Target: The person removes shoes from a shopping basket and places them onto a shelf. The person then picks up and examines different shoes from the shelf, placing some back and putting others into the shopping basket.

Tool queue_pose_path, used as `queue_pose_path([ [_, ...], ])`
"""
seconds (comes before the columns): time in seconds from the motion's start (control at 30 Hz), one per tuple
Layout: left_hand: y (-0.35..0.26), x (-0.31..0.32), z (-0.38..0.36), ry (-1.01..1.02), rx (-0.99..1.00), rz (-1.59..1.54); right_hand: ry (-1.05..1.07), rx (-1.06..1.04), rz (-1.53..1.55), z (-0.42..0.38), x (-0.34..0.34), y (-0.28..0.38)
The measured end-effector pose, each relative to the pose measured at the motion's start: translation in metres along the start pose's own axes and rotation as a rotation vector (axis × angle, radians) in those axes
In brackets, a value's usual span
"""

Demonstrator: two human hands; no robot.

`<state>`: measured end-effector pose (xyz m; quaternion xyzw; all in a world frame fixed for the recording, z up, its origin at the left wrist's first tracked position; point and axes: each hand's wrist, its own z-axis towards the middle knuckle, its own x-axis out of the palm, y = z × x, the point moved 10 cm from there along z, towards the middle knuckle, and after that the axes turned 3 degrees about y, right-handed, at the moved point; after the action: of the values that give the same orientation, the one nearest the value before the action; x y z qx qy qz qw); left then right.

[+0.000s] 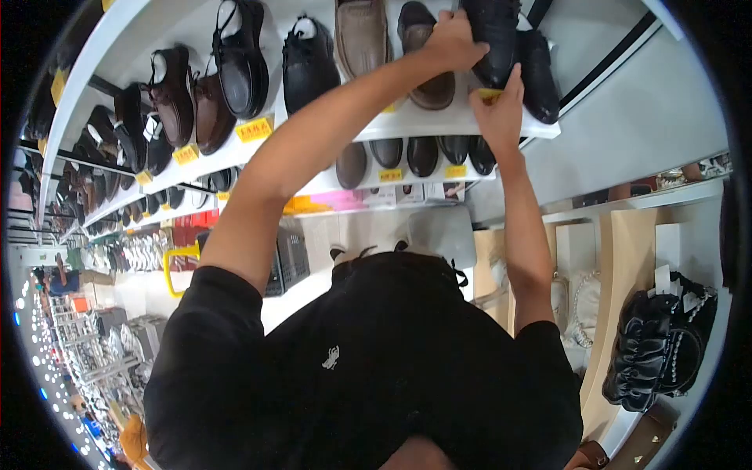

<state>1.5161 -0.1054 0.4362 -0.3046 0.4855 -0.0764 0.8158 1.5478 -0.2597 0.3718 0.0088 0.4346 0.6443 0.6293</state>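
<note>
Two hands up at the top shelf (407, 121): left hand (453, 41) laid over the black shoe (493, 39) by the shelf's right end, fingers curled on its upper, right hand (499, 106) just below at the shelf lip, fingertips pinching a yellow price tag (489, 95) under that shoe. Roughly nine shoes along this white tier, at least three yellow tags (254, 129) on its front edge, four dark toes (435, 153) on the tier beneath. Shoes packed side by side, bare grey wall (650, 117) right of the shelf end, one black handbag (662, 341) low right.
</note>
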Motion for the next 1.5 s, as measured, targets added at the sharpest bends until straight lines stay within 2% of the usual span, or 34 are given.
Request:
queue_pose_path([
  [0.17, -0.002, -0.009, -0.001, -0.041, 0.008, -0.123, 0.047, 0.094, 0.027, -0.001, 0.001, -0.001],
  [0.3, 0.015, 0.008, 0.008, -0.096, -0.023, -0.063, 0.016, 0.076, -0.058, 0.001, 0.003, -0.003],
  [0.33, 0.016, 0.011, 0.007, -0.025, 0.009, -0.055, -0.001, 0.055, -0.045, 0.001, 0.002, -0.002],
  [0.43, 0.0, 0.006, -0.008, -0.122, 0.029, -0.004, 0.013, 0.101, -0.014, 0.001, 0.0, 0.0],
  [0.53, -0.005, 0.008, -0.015, -0.121, 0.003, -0.01, 0.013, 0.138, -0.01, 0.002, 0.0, 0.0],
  [0.63, -0.006, 0.006, -0.015, -0.026, -0.042, -0.048, 0.02, 0.164, 0.025, 0.001, -0.002, 0.005],
  [0.8, -0.001, 0.004, -0.014, -0.029, -0.029, -0.057, 0.036, 0.192, -0.015, 0.002, -0.001, 0.007],
  [1.03, 0.002, 0.0, -0.025, 0.122, -0.067, -0.125, 0.011, 0.127, -0.032, 0.001, -0.003, 0.015],
  [1.23, -0.003, -0.012, -0.042, 0.055, 0.037, -0.232, -0.016, 0.095, -0.052, 0.0, -0.003, 0.014],
  [1.43, -0.058, -0.023, -0.119, 0.127, 0.183, -0.582, -0.011, 0.061, -0.059, 0.0, -0.001, 0.007],
  [1.5, -0.069, -0.011, -0.171, 0.352, 0.042, -0.557, -0.001, 0.102, -0.088, 0.001, -0.005, 0.016],
])
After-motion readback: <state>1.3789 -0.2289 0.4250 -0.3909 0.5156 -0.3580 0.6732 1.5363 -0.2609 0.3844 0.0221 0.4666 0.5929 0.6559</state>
